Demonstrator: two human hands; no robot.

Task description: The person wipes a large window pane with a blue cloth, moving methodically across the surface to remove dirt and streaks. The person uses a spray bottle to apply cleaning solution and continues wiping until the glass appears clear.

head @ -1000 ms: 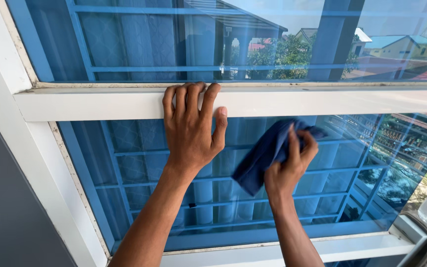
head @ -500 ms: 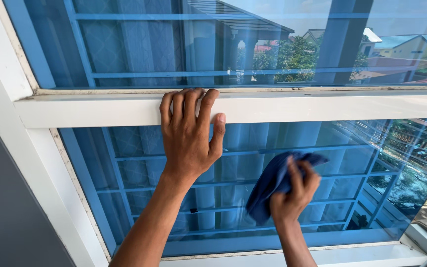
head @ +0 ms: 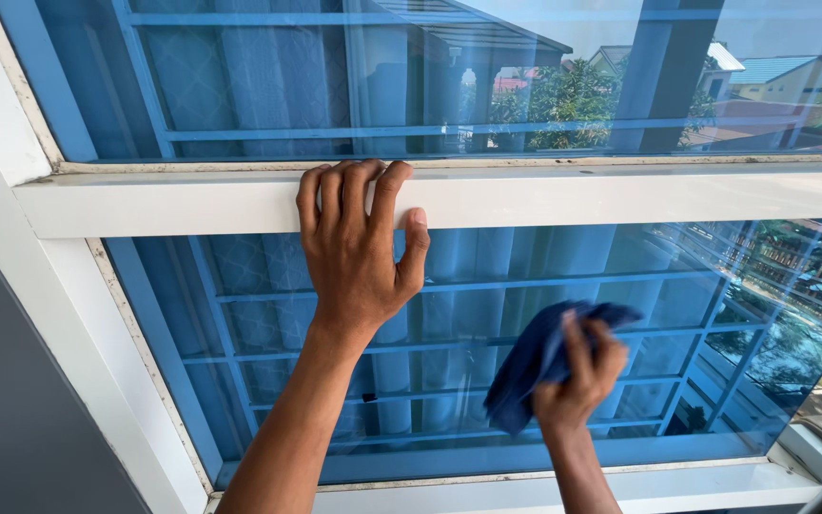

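My left hand (head: 354,247) rests flat on the white horizontal bar of the window frame (head: 620,195), fingers hooked over its top edge. My right hand (head: 580,376) grips a bunched dark blue cloth (head: 530,362) and presses it against the lower glass pane (head: 259,324), low and right of centre. The cloth hangs down to the left of the hand. Both forearms reach up from the bottom of the view.
An upper glass pane (head: 268,86) reflects trees and house roofs. Blue bars and pale curtains show behind the glass. The white frame's left post (head: 68,286) and bottom rail (head: 696,485) border the lower pane. A grey wall (head: 11,409) lies left.
My right hand with the cloth has slid down the lower pane from just under the bar to its lower part. My left hand has stayed on the bar.
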